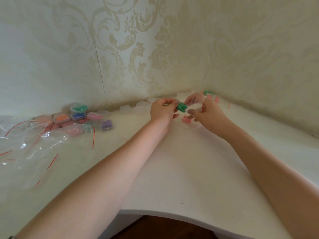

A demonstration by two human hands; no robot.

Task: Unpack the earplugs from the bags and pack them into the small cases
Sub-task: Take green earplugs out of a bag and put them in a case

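Observation:
My left hand [162, 109] pinches a pair of green earplugs [182, 107] between thumb and fingers, just above the white desk. My right hand [209, 114] holds a small clear bag [195, 102] right beside them, its mouth facing the earplugs. A pink pair of earplugs [186, 120] lies on the desk under my hands. Several empty clear cases [136, 108] line the wall behind. Filled cases [78, 112] with green, blue, orange, pink and purple earplugs stand in a cluster at the left.
Empty clear bags with red seal strips [32, 147] are spread over the desk's left side. More green and pink earplugs in bags [211, 95] lie in the far corner. Patterned walls close the desk behind and to the right; the desk's curved front edge [172, 215] is near me.

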